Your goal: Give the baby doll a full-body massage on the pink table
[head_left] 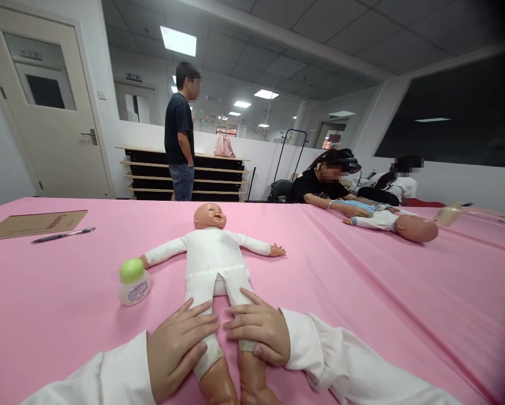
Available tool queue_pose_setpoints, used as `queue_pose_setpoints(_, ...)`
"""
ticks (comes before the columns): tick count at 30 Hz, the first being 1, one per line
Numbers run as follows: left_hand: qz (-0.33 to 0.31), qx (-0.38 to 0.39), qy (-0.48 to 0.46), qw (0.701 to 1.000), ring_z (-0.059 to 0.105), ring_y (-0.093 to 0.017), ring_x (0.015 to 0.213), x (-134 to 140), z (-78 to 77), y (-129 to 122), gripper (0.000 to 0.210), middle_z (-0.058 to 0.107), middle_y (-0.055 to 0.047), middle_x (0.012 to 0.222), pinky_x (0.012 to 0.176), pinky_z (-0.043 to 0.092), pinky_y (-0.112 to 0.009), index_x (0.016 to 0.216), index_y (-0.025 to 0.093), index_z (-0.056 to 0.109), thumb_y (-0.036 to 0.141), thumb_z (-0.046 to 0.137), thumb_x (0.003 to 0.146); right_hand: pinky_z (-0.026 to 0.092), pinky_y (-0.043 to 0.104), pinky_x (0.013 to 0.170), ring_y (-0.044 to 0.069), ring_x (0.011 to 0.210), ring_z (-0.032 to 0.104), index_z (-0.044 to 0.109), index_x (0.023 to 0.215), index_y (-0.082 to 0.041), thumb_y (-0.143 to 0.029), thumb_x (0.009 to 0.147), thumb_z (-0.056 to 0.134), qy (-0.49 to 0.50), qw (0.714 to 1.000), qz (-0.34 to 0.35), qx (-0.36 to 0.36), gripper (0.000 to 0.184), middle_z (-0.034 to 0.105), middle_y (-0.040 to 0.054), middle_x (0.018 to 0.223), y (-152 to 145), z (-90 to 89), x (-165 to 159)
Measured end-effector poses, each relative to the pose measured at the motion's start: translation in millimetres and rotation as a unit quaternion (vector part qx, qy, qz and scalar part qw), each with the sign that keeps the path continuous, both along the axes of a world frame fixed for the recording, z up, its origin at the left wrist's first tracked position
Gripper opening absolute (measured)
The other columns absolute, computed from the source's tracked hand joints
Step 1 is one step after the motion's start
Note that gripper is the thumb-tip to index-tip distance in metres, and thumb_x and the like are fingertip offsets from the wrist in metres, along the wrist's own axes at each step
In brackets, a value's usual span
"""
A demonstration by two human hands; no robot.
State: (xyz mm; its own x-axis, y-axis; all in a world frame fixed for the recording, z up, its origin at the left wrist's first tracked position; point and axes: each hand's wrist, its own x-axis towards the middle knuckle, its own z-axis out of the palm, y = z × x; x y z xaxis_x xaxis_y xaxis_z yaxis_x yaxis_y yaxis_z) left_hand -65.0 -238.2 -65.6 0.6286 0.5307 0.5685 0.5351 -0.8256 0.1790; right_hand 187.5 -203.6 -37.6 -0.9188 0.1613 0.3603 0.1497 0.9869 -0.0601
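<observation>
A baby doll (216, 253) in white cloth lies on its back on the pink tablecloth (87, 337), head away from me and arms spread. My left hand (178, 343) rests over its leg on the left, fingers stretched and slightly apart. Across the other leg lies my right hand (260, 326), fingers spread, the thumb near the knee. Neither hand grips anything. Beside the doll's hand on the left stands a small clear bottle with a green cap (134, 281). The doll's bare lower legs run off the bottom edge of the view.
A brown notebook (32, 224) and a pen (64, 235) lie at the far left. Across the table, a person wearing a headset (320, 183) handles another doll (412, 226), near a beige bottle (447, 214). Another person (179, 132) stands by shelving (227, 177); one more sits at far right.
</observation>
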Motion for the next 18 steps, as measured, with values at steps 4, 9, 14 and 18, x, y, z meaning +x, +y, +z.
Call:
queue_pose_setpoints(4,-0.089,0.015,-0.023,0.996,0.053,-0.015,0.111,0,10.5,-9,0.033,0.064,-0.003,0.109,0.101,0.037,-0.033,0.115,0.024,0.055,0.025,0.035,0.089,0.031,0.032,0.103,0.015,0.106,0.055,0.051,0.114,-0.012,-0.038,0.088,0.026,0.025,0.997,0.064,0.021,0.043,0.063,0.0091,0.106,-4,2.8,-4)
queue_pose_setpoints(9,-0.046,0.038,-0.033,0.998,0.048,-0.014,0.117,-1,12.8,-11,0.039,0.055,-0.004,0.123,0.102,0.035,-0.031,0.127,0.023,0.043,0.023,0.033,0.089,0.034,0.033,0.100,0.015,0.114,0.049,0.041,0.123,-0.013,-0.032,0.087,0.029,0.096,0.994,0.041,0.017,0.042,0.057,0.0112,0.116,-3,2.7,1)
queue_pose_setpoints(14,0.124,0.018,-0.033,0.992,0.027,-0.022,0.131,2,4.1,1,0.047,0.030,-0.007,0.142,0.105,0.027,-0.045,0.137,0.023,0.026,0.026,0.030,0.091,0.016,0.045,0.109,0.022,0.133,0.021,0.021,0.137,-0.012,-0.038,0.091,0.019,0.090,0.986,-0.142,-0.015,0.053,0.025,0.0148,0.142,0,-1.6,4)
queue_pose_setpoints(18,0.157,-0.022,-0.007,0.987,0.026,-0.022,0.131,4,-4.2,6,0.047,0.028,-0.004,0.143,0.104,0.025,-0.053,0.139,0.027,0.020,0.029,0.026,0.092,0.012,0.048,0.109,0.022,0.135,0.012,0.020,0.139,-0.016,-0.045,0.091,0.014,0.093,0.974,-0.190,-0.081,0.056,0.019,0.0119,0.145,5,-7.1,2)
